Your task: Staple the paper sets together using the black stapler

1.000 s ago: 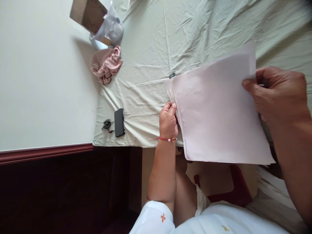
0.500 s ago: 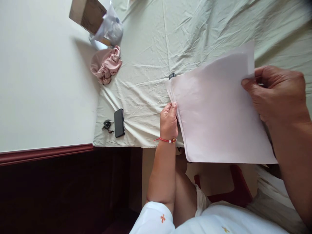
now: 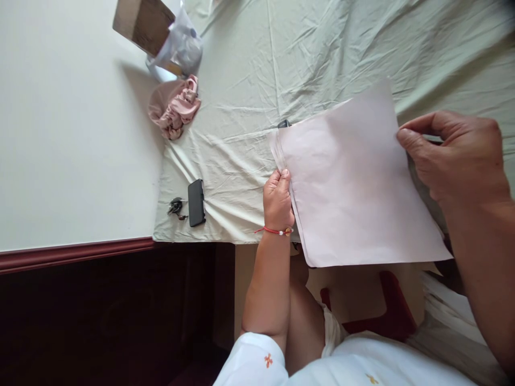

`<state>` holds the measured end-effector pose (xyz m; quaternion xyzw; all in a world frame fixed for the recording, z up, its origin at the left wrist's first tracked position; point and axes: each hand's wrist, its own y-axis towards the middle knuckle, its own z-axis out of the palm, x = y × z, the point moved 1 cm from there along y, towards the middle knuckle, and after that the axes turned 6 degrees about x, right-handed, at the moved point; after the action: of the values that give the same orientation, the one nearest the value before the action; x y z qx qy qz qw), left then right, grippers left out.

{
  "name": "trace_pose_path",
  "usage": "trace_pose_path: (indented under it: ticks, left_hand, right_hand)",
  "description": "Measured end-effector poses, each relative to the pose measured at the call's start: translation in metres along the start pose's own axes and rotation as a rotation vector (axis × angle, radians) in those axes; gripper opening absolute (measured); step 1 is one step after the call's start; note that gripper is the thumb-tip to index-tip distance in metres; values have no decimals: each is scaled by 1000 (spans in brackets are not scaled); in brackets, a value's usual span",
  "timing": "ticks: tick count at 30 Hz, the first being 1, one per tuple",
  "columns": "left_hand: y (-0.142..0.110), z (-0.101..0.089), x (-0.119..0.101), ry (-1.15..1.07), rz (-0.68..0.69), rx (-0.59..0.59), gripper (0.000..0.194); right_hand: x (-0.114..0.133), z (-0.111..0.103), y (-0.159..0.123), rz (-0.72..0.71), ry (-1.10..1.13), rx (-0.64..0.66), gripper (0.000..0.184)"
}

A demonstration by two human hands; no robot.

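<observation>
A stack of pale paper sheets [image 3: 354,182] is held up over the edge of a surface covered with a wrinkled light green cloth [image 3: 249,86]. My left hand [image 3: 277,199], with a red bracelet at the wrist, grips the stack's left edge, thumb on top. My right hand [image 3: 454,158] pinches the stack's right edge between thumb and fingers. A small dark object [image 3: 284,124] peeks out behind the stack's top left corner; what it is cannot be told.
A black phone [image 3: 196,202] and a bunch of keys [image 3: 176,206] lie near the cloth's corner. Farther off are a crumpled pink cloth [image 3: 175,106], a plastic bag [image 3: 183,48] and a cardboard box [image 3: 142,21]. A red seat [image 3: 396,313] shows below the sheets.
The sheet that stuck out at the stack's upper right has dropped in line with the others. My right hand shifted its pinch on that edge. My left hand stayed put.
</observation>
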<state>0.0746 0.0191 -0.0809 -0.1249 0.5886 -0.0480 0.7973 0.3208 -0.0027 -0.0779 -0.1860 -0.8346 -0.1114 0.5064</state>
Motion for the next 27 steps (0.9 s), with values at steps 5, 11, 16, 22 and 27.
trace_pose_path:
  ticks: [5,11,16,22,27]
  left_hand:
    - [0,0,1,28,10,-10,7]
    - [-1,1,1,30,20,28,9]
    - [-3,2,1,73,23,59,10]
    - [-4,0,2,121,39,90,26]
    - [-3,0,2,124,22,99,17]
  right_hand:
    - [2,1,-3,-25,-49,27,23]
    - [6,1,-3,15,-48,42,19]
    - [5,3,-3,-4,27,19,17]
    - [-2,6,0,-71,80,4,21]
    - [2,8,-3,-71,117,11,20]
